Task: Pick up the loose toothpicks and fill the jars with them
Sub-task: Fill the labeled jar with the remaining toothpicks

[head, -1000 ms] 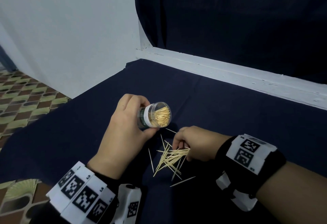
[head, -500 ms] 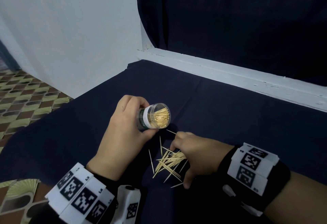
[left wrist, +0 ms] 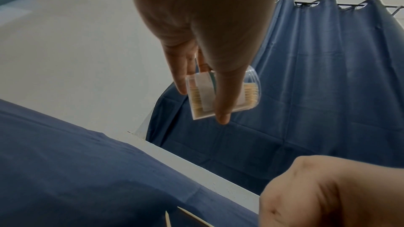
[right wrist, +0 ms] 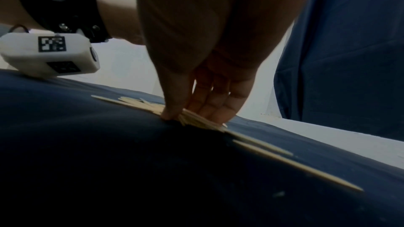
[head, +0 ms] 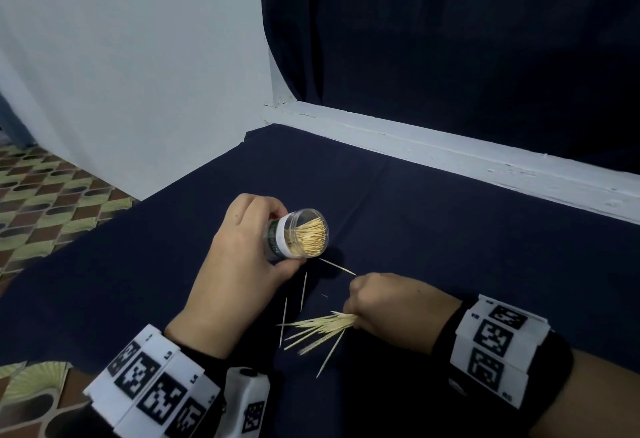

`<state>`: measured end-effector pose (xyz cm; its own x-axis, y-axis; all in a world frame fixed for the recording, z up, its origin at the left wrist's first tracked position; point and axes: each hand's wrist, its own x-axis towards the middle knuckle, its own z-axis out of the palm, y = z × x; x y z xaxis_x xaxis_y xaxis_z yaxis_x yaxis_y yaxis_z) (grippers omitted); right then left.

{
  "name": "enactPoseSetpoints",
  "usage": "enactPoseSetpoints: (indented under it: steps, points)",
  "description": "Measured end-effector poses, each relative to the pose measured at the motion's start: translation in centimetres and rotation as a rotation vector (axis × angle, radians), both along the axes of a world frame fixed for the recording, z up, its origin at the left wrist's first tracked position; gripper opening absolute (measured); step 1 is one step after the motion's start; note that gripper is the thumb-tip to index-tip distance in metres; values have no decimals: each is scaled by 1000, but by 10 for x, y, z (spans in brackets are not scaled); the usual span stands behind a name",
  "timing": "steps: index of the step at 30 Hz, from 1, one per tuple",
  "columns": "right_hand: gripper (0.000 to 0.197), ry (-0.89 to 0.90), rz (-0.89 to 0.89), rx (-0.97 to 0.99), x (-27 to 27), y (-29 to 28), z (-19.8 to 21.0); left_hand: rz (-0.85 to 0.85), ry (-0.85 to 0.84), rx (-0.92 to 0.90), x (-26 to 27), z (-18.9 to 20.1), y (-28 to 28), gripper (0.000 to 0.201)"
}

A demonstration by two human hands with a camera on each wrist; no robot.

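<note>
My left hand (head: pixel 242 264) grips a clear plastic jar (head: pixel 299 234) with a white and green label, tilted so its open mouth faces right and up; it is packed with toothpicks. In the left wrist view the jar (left wrist: pixel 225 92) sits between thumb and fingers. My right hand (head: pixel 388 306) pinches a bundle of loose toothpicks (head: pixel 318 328) low on the dark cloth, just below and right of the jar. The right wrist view shows thumb and fingers (right wrist: pixel 210 108) closed on the bundle (right wrist: pixel 196 120). Three single toothpicks (head: pixel 337 267) lie apart between the hands.
A dark blue cloth (head: pixel 450 229) covers the table. A white ledge (head: pixel 485 160) and a dark curtain (head: pixel 450 39) stand behind it, a white wall (head: pixel 121 56) to the left. Patterned floor tiles (head: pixel 41 202) lie beyond the table's left edge.
My right hand has raked the scattered toothpicks together and slid toward me, closing on them as a bundle. The left hand and jar have hardly moved.
</note>
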<state>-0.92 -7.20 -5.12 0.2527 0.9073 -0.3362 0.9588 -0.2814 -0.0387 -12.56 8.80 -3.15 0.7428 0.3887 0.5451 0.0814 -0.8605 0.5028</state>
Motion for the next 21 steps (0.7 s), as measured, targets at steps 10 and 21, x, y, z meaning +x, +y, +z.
enactPoseSetpoints:
  steps: [10,21]
  points:
    - [21,-87,-4,-94,-3,2,-8,-9,72,-20,2,-1,-2,48]
    - [21,164,-349,250,38,-42,17,-38,192,-28,15,2,-10,47]
